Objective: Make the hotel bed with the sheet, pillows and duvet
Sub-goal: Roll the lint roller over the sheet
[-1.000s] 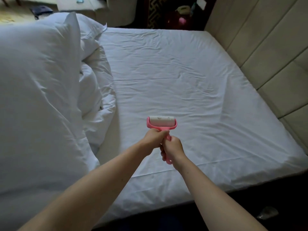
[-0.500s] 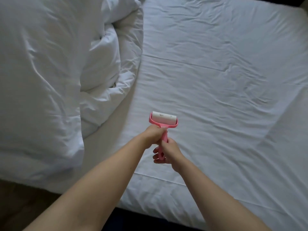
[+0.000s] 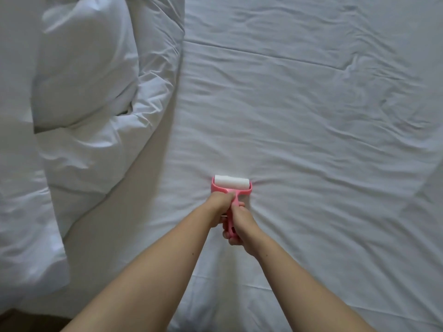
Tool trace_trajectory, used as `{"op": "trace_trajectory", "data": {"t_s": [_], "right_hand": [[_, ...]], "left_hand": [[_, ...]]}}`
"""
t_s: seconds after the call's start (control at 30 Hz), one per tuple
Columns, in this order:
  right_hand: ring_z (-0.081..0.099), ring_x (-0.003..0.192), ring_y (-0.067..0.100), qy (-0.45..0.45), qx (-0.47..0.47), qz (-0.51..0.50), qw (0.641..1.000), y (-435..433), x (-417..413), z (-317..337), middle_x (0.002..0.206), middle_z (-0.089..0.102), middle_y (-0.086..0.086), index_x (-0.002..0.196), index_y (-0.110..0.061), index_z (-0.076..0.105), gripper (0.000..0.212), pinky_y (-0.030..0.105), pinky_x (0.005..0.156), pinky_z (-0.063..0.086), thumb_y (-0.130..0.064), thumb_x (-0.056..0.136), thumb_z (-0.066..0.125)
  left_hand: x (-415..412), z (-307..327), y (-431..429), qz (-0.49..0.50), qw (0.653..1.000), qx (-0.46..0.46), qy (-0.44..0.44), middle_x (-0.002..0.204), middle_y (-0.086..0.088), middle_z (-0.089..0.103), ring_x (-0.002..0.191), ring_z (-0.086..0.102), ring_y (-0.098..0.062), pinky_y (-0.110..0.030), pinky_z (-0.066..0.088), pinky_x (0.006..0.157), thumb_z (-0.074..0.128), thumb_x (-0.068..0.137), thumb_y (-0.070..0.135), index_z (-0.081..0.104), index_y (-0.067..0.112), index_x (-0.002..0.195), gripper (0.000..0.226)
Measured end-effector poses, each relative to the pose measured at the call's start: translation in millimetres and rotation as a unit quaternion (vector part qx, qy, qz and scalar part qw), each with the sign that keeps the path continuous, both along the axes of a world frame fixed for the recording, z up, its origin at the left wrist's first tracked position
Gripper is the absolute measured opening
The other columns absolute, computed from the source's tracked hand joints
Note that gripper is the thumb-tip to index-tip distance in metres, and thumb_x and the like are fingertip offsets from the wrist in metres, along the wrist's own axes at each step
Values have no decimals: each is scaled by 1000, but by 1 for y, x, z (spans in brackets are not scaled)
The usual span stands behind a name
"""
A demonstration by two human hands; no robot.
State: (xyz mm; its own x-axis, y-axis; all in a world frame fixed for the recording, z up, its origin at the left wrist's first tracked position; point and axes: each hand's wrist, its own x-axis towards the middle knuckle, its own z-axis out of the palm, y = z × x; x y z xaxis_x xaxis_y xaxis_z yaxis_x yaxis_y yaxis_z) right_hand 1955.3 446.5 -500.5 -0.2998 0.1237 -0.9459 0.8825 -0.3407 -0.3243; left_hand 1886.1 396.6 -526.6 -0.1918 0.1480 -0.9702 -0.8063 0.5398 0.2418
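Duvet (image 3: 79,164) is seen heaped along the left side of the bed, bunched in thick folds. A plumper mass that may be a pillow (image 3: 84,68) lies on top of it. The heap appears to have been pushed aside so that the sheet is left bare for cleaning.

Just right of the heap, near the middle, a pink lint roller (image 3: 231,183) is pressed onto the sheet (image 3: 323,140). Small creases are drawn in toward its white drum, which suggests downward force. The handle is held by both hands: the left hand (image 3: 220,203) is wrapped round it high up, just below the fork, while the right hand (image 3: 241,227) is curled round its lower end. Each grip is closed firmly on the handle, a doubled hold probably chosen so that the drum is kept flat and steady.

Further right, the sheet is spread across the mattress, wrinkled but uncovered. The task is judged to be at an early stage: pillows and duvet are not yet laid in place.
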Motion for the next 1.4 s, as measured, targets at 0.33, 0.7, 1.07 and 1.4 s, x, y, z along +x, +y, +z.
{"op": "trace_trajectory", "data": {"t_s": [0.33,0.7,1.07,1.4], "right_hand": [[41,43,15,22,16,-12,1000,47,-104,-23,66,49,4,96,-21,45,53,15,41,27,-68,94,22],[44,42,14,41,32,-7,999,129,-238,-35,69,50,6,92,-20,44,59,13,40,25,-73,92,19],[44,44,16,102,89,-18,991,203,-384,-63,58,47,3,90,-19,46,56,11,35,24,-69,95,19],[41,40,15,121,127,33,984,249,-466,-72,52,47,2,96,-16,48,40,12,33,22,-47,101,22]], "left_hand": [[-108,-12,52,0,1000,14,14,103,1,71,93,63,-18,-30,48,75,42,100,31,66,12,105,31],[-243,-5,140,1,998,10,55,79,4,66,93,60,-21,-38,45,100,42,98,21,58,17,77,27],[-388,-28,215,22,991,41,122,80,3,66,68,57,-13,-29,47,77,44,97,19,59,15,76,26],[-459,-30,260,68,982,51,171,96,1,72,53,54,-7,-21,36,37,43,100,26,60,11,119,29]]}}
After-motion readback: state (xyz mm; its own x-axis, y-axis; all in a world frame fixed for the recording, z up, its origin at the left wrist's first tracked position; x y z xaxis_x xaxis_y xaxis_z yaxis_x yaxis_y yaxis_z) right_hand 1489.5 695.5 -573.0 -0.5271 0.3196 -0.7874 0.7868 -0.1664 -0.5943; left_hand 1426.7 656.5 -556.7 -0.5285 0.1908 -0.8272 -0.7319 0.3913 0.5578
